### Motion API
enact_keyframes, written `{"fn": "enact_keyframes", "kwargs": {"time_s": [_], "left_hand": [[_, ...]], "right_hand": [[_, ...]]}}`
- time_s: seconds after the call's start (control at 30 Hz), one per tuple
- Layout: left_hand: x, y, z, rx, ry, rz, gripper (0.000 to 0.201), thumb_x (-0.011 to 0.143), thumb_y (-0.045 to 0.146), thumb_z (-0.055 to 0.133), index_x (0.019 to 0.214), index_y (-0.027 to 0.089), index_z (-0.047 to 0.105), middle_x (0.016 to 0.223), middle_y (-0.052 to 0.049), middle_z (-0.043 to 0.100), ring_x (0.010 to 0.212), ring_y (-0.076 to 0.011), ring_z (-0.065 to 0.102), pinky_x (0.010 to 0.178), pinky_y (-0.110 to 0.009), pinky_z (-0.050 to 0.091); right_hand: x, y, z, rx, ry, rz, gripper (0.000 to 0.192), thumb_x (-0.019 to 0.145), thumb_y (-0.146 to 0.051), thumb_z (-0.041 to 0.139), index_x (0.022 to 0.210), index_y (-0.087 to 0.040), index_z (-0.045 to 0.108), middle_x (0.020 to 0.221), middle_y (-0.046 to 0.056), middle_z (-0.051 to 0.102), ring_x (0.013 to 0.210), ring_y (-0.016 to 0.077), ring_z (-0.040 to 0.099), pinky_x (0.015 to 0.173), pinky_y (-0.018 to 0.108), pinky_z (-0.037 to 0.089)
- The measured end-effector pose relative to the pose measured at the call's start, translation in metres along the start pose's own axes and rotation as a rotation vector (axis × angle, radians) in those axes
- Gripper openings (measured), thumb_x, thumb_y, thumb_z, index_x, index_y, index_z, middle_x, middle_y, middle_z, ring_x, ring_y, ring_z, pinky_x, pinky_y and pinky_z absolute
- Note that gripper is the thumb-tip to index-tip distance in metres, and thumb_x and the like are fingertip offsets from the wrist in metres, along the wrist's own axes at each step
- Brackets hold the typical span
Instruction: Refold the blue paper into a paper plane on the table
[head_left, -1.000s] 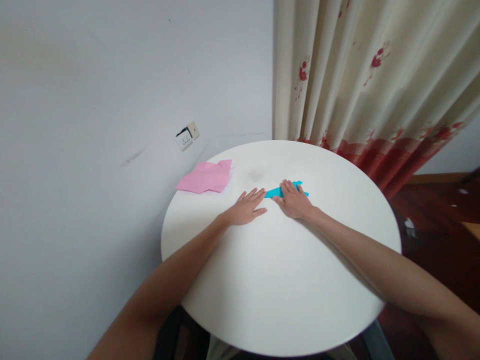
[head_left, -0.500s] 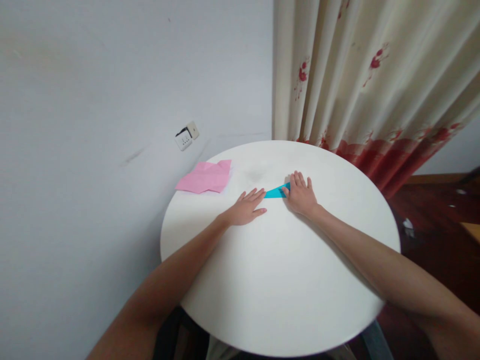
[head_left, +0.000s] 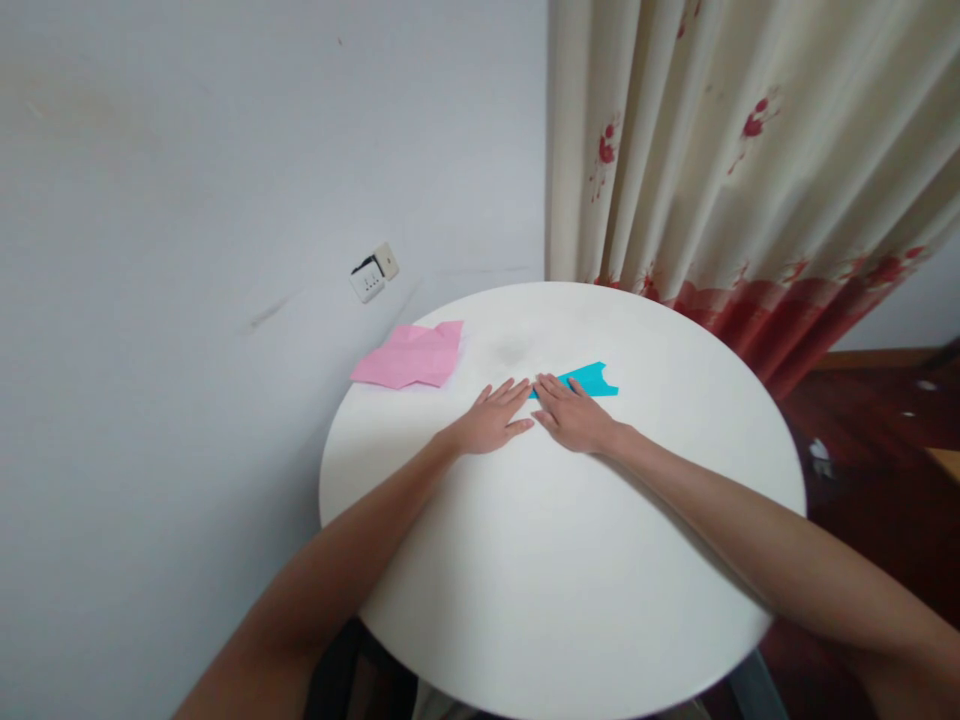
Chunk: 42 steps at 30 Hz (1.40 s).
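A blue folded piece of paper [head_left: 596,380] lies on the round white table [head_left: 555,570], narrow at its left end and wider at the right, where its edge is notched. My left hand [head_left: 491,418] lies flat with fingers outstretched, its fingertips at the paper's narrow left tip. My right hand [head_left: 574,415] rests palm down across the left and middle of the paper, fingers stretched out, its fingertips close beside those of my left hand. The part of the paper beneath my right hand is hidden.
A creased pink sheet of paper [head_left: 412,355] lies at the table's far left edge. Behind it is the wall with a white socket [head_left: 367,281]. A floral curtain [head_left: 720,200] hangs beyond the table at the right.
My right hand has slid left along the blue paper toward my left hand, uncovering the notched right end. My left hand has stayed in place.
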<state>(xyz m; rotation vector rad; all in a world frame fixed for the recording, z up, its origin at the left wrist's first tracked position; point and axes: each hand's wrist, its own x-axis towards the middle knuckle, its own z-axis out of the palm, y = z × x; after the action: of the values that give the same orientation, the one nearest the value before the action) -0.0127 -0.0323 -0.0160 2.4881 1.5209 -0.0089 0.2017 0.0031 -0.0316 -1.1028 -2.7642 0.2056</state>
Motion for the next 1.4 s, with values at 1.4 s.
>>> {"fn": "enact_keyframes", "kwargs": {"time_s": [1.4], "left_hand": [[0.002,-0.002,0.001,-0.009,0.010,0.012,0.071,0.104,0.061,0.022,0.163,0.024,0.008,0.169,-0.006,0.008,0.156,-0.0266,0.004,0.123,-0.056,0.007]], "right_hand": [[0.002,-0.003,0.000,0.001,0.003,0.006,0.067,0.105,-0.044,0.023,0.157,-0.003,0.028,0.165,0.017,0.023,0.154,0.0294,0.018,0.123,0.053,0.018]]}}
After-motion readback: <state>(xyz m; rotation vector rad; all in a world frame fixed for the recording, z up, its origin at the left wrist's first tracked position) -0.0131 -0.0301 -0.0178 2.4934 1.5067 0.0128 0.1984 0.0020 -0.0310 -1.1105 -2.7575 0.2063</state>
